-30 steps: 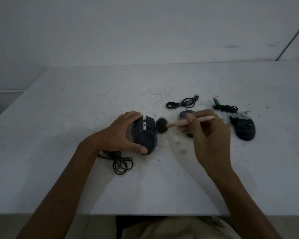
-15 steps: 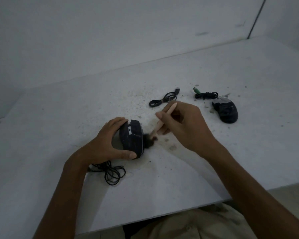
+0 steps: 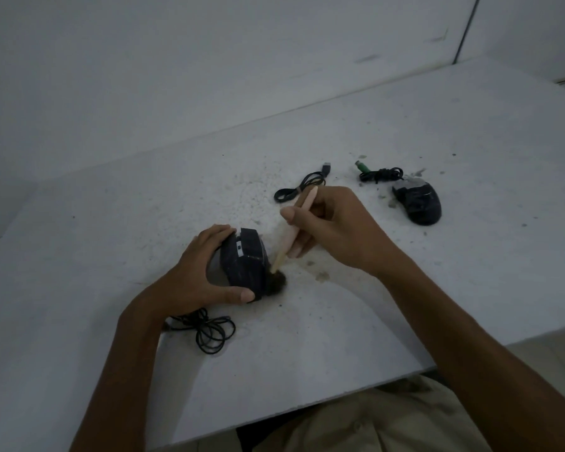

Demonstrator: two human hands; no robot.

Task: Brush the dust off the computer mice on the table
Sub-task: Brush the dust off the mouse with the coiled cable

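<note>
Left hand (image 3: pixel 193 275) wrapped round near mouse (image 3: pixel 245 262), thumb under its near end, fingers over far end, tipping it up on edge w/ top face turned toward right side; grip closed firm on the body. Right hand (image 3: pixel 333 230) pinched shut on brush (image 3: pixel 291 236), pale handle held pen-style betw. thumb and fingers, upper end sticking out toward far side. Brush long axis slants down and to the left, dark bristle head (image 3: pixel 276 282) low at the mouse's right flank, touching or just beside it, resting near the surface (image 3: pixel 111 223). So work spot lies down-left of right grip, directly betw. the two hands; right hand nearer the bristles, left only steadying. Mouse cord (image 3: pixel 209 331) coiled loose near left wrist. Second mouse (image 3: pixel 418 200) well apart to the right, flat on surface, cord w/ green plug (image 3: pixel 361 166) bundled beside its far end; looks not yet picked up. Loose black USB cable (image 3: pixel 302 187) just beyond right hand. Dust specks and a smudge scattered across surface around the bristles. Probably mid-sweep along flank of first mouse; next stroke prob. needs short flicks away from left thumb, along the mouse's length.
</note>
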